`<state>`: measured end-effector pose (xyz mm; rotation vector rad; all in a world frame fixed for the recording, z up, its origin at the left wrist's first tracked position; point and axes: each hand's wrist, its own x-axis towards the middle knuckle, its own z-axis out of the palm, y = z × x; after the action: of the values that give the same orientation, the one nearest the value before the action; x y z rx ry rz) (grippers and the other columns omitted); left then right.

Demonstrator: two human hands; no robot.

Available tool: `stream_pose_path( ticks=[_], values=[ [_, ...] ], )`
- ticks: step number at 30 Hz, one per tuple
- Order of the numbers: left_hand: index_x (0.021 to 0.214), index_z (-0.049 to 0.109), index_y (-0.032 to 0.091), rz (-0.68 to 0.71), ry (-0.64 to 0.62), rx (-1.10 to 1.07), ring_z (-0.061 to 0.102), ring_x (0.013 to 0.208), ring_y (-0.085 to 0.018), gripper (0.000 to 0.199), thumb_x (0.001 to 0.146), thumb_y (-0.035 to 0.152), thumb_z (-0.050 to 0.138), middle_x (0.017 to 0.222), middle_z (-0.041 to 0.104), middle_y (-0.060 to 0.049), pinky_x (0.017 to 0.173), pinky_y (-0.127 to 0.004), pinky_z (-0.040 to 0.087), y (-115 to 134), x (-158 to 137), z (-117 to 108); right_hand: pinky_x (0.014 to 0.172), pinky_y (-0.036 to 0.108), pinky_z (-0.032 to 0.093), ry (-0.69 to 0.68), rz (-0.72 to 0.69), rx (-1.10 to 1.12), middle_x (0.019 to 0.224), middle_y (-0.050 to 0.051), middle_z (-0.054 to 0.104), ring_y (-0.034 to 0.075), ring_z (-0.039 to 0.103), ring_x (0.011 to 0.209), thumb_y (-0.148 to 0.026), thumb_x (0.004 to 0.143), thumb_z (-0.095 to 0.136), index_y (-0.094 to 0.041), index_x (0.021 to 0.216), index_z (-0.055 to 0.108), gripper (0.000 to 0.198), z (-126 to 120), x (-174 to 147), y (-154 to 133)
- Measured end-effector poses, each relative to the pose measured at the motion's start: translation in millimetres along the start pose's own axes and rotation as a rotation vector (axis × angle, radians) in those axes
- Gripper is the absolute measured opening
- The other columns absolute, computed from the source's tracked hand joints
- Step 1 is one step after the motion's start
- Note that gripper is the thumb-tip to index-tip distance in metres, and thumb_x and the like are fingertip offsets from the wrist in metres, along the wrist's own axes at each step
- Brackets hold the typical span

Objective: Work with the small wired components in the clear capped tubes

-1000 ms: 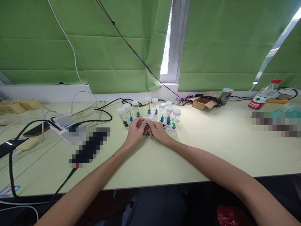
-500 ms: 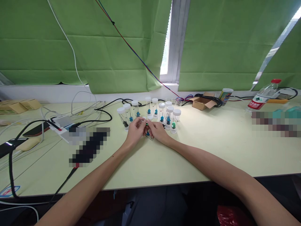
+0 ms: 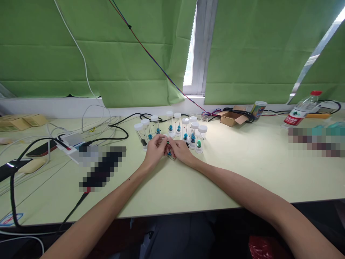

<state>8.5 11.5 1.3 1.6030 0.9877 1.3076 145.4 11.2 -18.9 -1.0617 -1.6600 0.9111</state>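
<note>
Green shows on the piece (image 3: pixel 168 142) left hand (image 3: pixel 155 148) and right hand (image 3: pixel 181 149) pinch in their fingers (image 3: pixel 163 141), long axis and direction hidden.

On the right, a red-capped bottle (image 3: pixel 295 116) is standing on the bench (image 3: pixel 242 154), and a can (image 3: pixel 259 110) is sitting just beside a cardboard box (image 3: pixel 229 119). Green curtains (image 3: pixel 121 64) are hanging across the back, a red-and-blue wire (image 3: pixel 167 76) slanting down over them. Over left, a power strip (image 3: pixel 75 153) is lying among cables (image 3: pixel 107 138).
</note>
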Motion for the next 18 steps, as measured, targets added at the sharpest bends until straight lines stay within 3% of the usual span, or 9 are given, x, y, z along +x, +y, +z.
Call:
stream_pose_path(
  ticks=[6,13,18],
  values=[
    [0.084,0.056,0.02,0.012,0.001,-0.016,0.053,0.047,-0.013,0.03,0.084,0.048,0.065,0.056,0.057,0.002,0.045,-0.025,0.041,-0.7,0.4,0.6,0.07,0.026,0.046,0.015,0.024,-0.033,0.04,0.002,0.049,0.013,0.055,0.048,-0.07,0.097,0.019,-0.021,0.041,0.045,0.079,1.1,1.0,3.1],
    [0.084,0.057,0.02,0.014,0.078,-0.026,0.053,0.047,-0.012,0.029,0.083,0.047,0.066,0.061,0.06,0.001,0.045,-0.024,0.041,-2.4,1.5,-0.2,0.051,0.024,0.037,0.065,0.018,0.048,0.045,-0.008,0.049,0.011,0.046,0.04,-0.062,0.094,0.044,-0.023,0.083,0.05,0.041,-0.2,-1.9,-2.8],
    [0.084,0.057,0.02,0.016,0.077,-0.004,0.052,0.047,-0.012,0.028,0.083,0.046,0.065,0.061,0.06,0.001,0.045,-0.025,0.041,-3.2,1.5,-0.3,0.054,0.025,0.038,0.085,-0.009,-0.004,0.045,-0.008,0.047,0.012,0.046,0.043,-0.058,0.096,0.042,-0.023,0.077,0.048,0.04,-0.1,-2.0,-1.8]
  ],
)
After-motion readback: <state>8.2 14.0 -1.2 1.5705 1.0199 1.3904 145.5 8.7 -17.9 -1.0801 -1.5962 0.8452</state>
